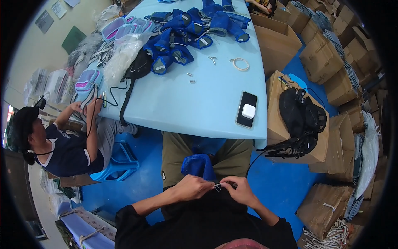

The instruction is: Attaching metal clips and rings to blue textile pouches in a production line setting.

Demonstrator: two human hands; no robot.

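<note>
hands meet over lap: left hand (191, 187) and right hand (239, 189) pinch a small metal clip (217, 187) at the edge of a blue fabric piece (199, 165). judged mid-fitting; blue pile (195, 29) lies on the table (207, 103), status unclear.

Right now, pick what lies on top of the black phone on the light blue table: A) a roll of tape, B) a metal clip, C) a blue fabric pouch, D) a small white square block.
D: a small white square block rests on the black phone near the front edge of the light blue table; the tape ring lies apart, farther back on the table.
</note>
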